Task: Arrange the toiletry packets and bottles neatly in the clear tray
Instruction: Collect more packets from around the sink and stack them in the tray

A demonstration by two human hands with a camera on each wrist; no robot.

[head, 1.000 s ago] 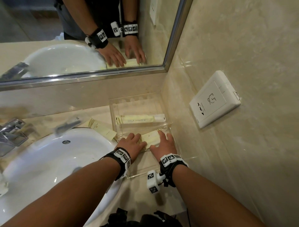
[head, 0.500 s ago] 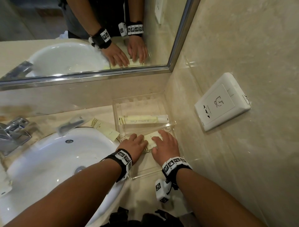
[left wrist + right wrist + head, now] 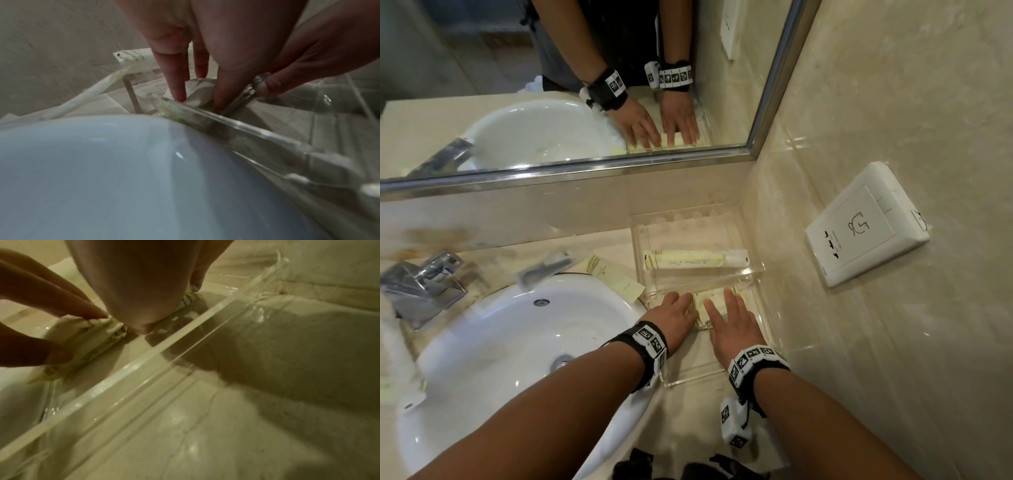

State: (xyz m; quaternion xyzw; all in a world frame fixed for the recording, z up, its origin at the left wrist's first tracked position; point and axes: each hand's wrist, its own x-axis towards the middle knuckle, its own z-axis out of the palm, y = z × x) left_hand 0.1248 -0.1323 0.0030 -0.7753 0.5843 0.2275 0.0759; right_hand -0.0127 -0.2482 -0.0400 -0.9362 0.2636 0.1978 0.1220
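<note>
On the bathroom counter point(image 3: 599, 246), right of the sink point(image 3: 493, 346), I see my left hand point(image 3: 676, 317) and right hand point(image 3: 732, 325) flat, fingers straight, pressing a packet point(image 3: 710, 298) into the clear tray's point(image 3: 690, 378) near half.

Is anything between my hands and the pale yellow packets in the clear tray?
Nothing visible. The left hand and right hand already rest with straight fingers on the pale yellow flat packets inside the clear acrylic tray.

Pale yellow packets point(image 3: 717, 299), clear tray point(image 3: 690, 378), white basin point(image 3: 493, 342), black-and-white checked wristbands point(image 3: 650, 342).
</note>
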